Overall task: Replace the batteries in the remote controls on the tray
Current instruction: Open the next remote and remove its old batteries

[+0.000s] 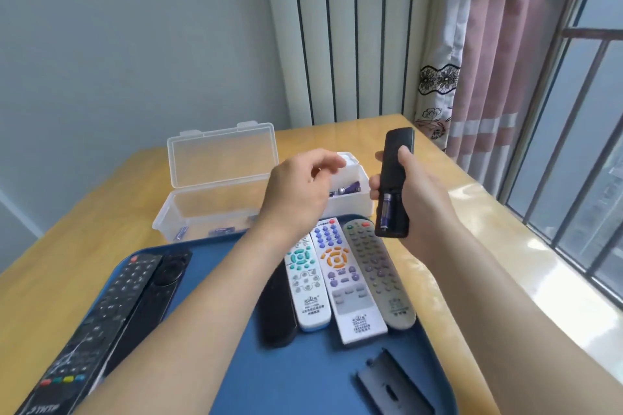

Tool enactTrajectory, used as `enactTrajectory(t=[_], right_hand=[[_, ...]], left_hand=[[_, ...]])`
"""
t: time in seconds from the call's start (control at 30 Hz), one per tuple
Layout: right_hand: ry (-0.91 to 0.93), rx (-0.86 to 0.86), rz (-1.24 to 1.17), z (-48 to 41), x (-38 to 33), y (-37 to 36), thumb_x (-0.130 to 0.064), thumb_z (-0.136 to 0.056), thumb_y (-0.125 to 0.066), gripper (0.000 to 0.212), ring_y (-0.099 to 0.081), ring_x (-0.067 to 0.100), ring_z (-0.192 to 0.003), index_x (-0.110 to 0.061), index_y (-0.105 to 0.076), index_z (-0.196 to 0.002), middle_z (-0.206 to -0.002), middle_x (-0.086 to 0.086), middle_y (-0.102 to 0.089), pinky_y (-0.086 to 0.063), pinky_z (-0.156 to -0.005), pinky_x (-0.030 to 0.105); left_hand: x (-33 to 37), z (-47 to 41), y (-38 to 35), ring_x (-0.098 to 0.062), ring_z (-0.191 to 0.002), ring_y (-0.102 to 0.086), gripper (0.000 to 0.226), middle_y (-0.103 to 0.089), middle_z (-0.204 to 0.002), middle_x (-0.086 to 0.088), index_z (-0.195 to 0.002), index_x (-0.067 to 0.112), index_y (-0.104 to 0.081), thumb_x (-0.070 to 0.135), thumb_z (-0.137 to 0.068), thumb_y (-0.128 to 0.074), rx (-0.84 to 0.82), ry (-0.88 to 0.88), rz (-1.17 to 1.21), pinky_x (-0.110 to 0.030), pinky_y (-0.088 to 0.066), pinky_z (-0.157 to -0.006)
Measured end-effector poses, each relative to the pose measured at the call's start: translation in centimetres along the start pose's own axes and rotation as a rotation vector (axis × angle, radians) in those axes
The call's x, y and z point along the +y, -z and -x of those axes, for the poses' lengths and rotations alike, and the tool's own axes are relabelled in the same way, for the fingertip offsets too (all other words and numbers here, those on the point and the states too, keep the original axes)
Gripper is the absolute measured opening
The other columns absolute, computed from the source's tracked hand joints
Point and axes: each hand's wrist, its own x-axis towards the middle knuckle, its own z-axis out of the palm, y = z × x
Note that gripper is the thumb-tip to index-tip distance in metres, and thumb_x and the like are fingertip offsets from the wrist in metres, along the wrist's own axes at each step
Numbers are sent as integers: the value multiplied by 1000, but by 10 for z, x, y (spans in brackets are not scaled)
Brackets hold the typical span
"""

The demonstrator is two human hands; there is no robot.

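My right hand (416, 192) grips a black remote (396, 165) upright above the blue tray (303, 377), back side facing me. Its battery bay is uncovered and one purple battery (386, 212) sits in the left slot. My left hand (300, 185) hovers over a small white box (350, 199) of purple batteries, fingers loosely curled, with nothing seen in them. A black battery cover (391, 387) lies on the tray near the front. Several other remotes lie on the tray: two white (308, 283), one grey (377, 273), and black ones (111, 310).
A clear plastic box (209, 199) with its lid raised stands behind the tray, a few batteries on its floor. The wooden table (50, 273) ends at a window with bars on the right. A pink curtain (488, 77) hangs at the back right.
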Motion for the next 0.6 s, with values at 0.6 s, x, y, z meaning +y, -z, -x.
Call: enactTrajectory(t=[0.6], right_hand=[[52, -566, 91, 100, 39, -51, -12, -99, -52, 20, -69, 17, -91, -7, -67, -111, -98, 3, -73, -59, -73, 36]], left_hand=[[-5, 122, 54, -15, -59, -65, 21, -69, -67, -4, -85, 10, -56, 7, -79, -76, 227, 334, 684, -24, -55, -54]])
